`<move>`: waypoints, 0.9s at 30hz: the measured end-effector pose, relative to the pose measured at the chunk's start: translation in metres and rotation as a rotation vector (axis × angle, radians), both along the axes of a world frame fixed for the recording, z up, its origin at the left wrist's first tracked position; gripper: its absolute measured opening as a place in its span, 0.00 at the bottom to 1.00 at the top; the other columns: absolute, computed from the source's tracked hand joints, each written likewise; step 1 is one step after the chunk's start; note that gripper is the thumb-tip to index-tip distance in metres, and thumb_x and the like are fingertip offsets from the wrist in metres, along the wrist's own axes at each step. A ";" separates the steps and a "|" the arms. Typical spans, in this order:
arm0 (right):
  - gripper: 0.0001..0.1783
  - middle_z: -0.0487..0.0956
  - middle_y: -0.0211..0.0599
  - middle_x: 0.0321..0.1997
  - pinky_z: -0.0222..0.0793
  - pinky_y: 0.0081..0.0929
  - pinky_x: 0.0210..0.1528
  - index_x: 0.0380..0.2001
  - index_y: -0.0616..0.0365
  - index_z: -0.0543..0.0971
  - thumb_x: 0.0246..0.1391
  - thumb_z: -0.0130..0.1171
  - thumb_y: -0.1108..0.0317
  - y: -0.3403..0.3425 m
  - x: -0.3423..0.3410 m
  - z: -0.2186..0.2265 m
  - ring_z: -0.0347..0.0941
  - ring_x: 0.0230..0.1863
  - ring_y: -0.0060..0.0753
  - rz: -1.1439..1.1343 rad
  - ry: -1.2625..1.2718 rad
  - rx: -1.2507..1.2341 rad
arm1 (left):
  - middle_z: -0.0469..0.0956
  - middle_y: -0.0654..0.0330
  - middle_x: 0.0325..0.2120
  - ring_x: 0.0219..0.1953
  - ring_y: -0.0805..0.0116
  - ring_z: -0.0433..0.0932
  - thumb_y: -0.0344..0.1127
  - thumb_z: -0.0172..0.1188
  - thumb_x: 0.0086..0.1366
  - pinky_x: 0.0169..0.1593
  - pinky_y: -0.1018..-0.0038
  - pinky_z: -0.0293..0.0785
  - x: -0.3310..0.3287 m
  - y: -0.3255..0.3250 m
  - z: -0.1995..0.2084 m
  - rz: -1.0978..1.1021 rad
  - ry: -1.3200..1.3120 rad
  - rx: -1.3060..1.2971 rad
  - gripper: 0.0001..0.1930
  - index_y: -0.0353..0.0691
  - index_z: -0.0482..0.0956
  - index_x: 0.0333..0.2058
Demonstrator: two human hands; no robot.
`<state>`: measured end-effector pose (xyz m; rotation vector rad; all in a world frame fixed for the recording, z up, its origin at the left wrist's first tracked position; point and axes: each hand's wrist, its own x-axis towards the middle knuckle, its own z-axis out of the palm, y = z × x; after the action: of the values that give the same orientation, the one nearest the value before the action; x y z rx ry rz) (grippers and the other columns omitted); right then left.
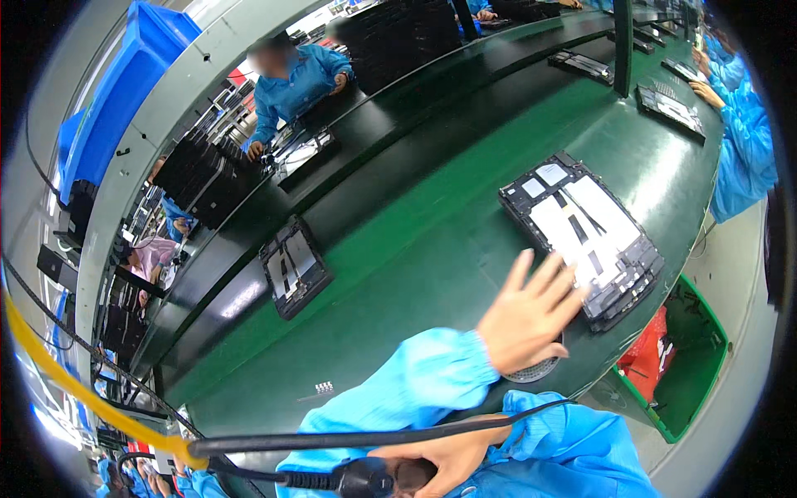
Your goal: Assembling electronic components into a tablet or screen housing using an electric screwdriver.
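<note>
An opened tablet-like device (613,217) with a black frame and pale battery packs lies on the green bench (398,249), right of centre. My left hand (531,319) is spread open, palm down, its fingertips over the device's near left edge; whether they touch it I cannot tell. Under its wrist, part of a round grey mesh-like disc (531,373) shows. Close to my body, my right hand (452,456) is curled closed beside a dark cylindrical end (365,478) on a black cord. A dark rounded shape shows at its fingers; what they hold is unclear.
Another opened device (295,266) lies left on the bench; several more lie farther right. A green bin (701,365) with red material stands below the right edge. A yellow cable (75,386) and black cord (332,442) cross the foreground. Co-workers sit across and at right.
</note>
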<state>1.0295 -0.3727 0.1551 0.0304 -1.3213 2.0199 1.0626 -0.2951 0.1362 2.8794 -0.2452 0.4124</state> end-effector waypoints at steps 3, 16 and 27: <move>0.15 0.77 0.29 0.28 0.67 0.18 0.31 0.30 0.60 0.75 0.42 0.69 0.66 0.000 0.014 0.001 0.71 0.29 0.18 0.093 -0.048 0.076 | 0.57 0.47 0.59 0.61 0.47 0.55 0.50 0.72 0.34 0.59 0.47 0.54 0.058 -0.016 -0.004 -0.039 -0.003 0.129 0.49 0.40 0.61 0.57; 0.15 0.77 0.31 0.29 0.67 0.18 0.32 0.31 0.61 0.75 0.41 0.69 0.68 -0.018 0.052 0.026 0.71 0.29 0.18 -0.032 -0.065 0.068 | 0.74 0.44 0.43 0.47 0.48 0.73 0.32 0.52 0.52 0.50 0.58 0.70 0.098 -0.020 0.030 -0.087 -0.376 0.238 0.21 0.25 0.72 0.43; 0.16 0.75 0.30 0.24 0.67 0.18 0.28 0.35 0.62 0.72 0.42 0.66 0.75 -0.030 0.038 0.052 0.71 0.24 0.20 -0.435 -0.039 -0.135 | 0.77 0.44 0.38 0.44 0.49 0.77 0.21 0.64 0.32 0.48 0.61 0.73 -0.041 0.042 0.093 0.210 -0.578 0.109 0.25 0.28 0.77 0.37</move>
<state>1.0680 -0.4027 0.2073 -0.3329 -1.0982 1.7353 1.0213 -0.2527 0.2287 2.8248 -0.0534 1.3045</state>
